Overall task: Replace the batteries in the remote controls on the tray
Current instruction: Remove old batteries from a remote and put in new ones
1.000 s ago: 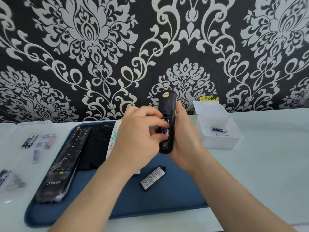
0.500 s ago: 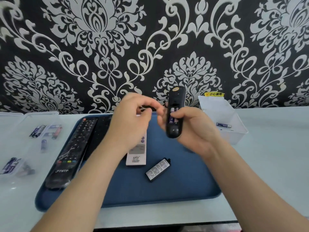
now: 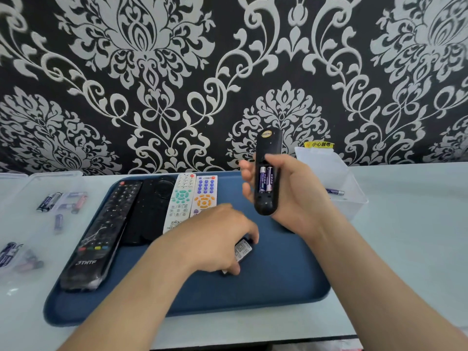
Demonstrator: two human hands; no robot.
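My right hand (image 3: 291,193) grips a black remote (image 3: 268,171) upright above the blue tray (image 3: 278,287), its back facing me. The battery bay is uncovered and holds two purple batteries (image 3: 265,179). My left hand (image 3: 215,239) is down on the tray, fingers curled over the labelled battery cover (image 3: 243,250), which is partly hidden. On the tray's left lie a long black remote (image 3: 101,231), a second black remote (image 3: 149,209) and two white remotes (image 3: 179,198) (image 3: 205,193).
A clear box (image 3: 352,206) right of the tray holds one battery (image 3: 334,191). Clear trays on the left hold several loose batteries (image 3: 63,201). A patterned wall stands close behind the pale table (image 3: 410,236).
My left hand dropped from the held remote down to the battery cover on the tray. The right hand kept the remote upright. The white remotes came into view.
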